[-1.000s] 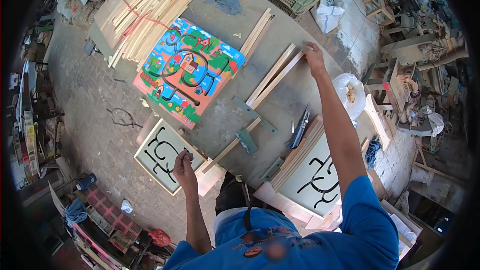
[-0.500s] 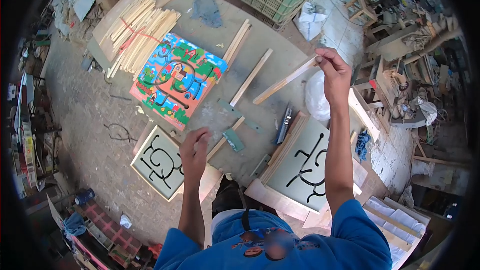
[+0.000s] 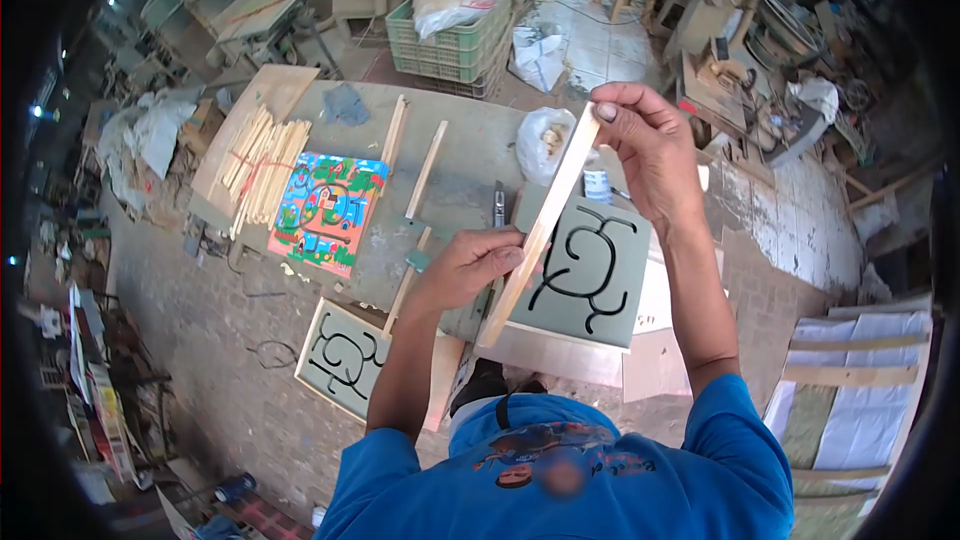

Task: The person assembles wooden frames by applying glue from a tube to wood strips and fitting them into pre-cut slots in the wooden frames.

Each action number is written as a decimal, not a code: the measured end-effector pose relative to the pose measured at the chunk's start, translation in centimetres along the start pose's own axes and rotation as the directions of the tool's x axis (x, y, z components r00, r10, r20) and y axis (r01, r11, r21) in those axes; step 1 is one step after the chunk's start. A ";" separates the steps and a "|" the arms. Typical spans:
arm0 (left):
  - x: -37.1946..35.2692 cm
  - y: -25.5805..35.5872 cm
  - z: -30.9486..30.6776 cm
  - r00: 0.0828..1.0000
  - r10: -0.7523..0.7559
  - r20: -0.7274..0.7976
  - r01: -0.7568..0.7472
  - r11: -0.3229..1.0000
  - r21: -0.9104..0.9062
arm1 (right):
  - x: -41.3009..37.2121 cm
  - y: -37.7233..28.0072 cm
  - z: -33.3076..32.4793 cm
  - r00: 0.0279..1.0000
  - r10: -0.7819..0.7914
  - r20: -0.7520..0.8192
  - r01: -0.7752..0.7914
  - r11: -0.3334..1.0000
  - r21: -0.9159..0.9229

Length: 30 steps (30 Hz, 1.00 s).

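A pale wooden strip (image 3: 548, 215) is held up slantwise in front of me, its top end pinched between the thumb and fingers of my right hand (image 3: 655, 145). Lower down, my left hand (image 3: 468, 268) grips the strip's left edge between thumb and fingers. Beneath the strip lies a grey-green board (image 3: 622, 265) with curving black grooves, partly hidden by the strip. A similar board with a light wooden frame (image 3: 345, 360) sits at the table's lower left, under my left forearm.
On the table lie a colourful printed board (image 3: 350, 175), a bundle of wooden sticks (image 3: 265, 165), a loose strip (image 3: 427, 170), a utility knife (image 3: 499, 202) and a blue rag (image 3: 345, 105). A plastic bag (image 3: 540, 155) stands near my right hand. Behind the table is a green crate (image 3: 430, 50).
My left hand has moved right and taken hold of the strip. The right hand has turned the strip steeper and brought it nearer. The camera view has tilted up.
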<state>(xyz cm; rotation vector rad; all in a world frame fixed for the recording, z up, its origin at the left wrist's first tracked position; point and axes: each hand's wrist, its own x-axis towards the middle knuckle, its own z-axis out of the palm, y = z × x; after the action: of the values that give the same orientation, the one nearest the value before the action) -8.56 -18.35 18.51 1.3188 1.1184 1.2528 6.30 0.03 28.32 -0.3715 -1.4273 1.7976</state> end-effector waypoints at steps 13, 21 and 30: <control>2.5 -0.6 17.2 0.972 -0.214 -0.091 0.192 0.959 -0.209 | -20.6 1.9 -9.1 0.958 0.250 -0.144 -0.254 0.967 -0.010; 4.8 -2.2 24.0 0.983 -0.178 -0.053 0.177 0.984 -0.022 | -26.2 0.9 -14.4 0.926 0.193 -0.323 -0.190 0.981 0.043; 6.9 -2.1 27.6 0.987 -0.163 0.010 0.163 0.982 -0.092 | -28.7 -2.9 -16.2 0.838 0.140 -0.527 -0.193 0.980 -0.046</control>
<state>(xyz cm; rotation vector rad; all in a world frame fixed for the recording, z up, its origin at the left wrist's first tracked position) 19.33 -12.69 17.00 1.1359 1.1288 1.1678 36.51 -9.61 18.91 -0.9846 -1.1150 1.5899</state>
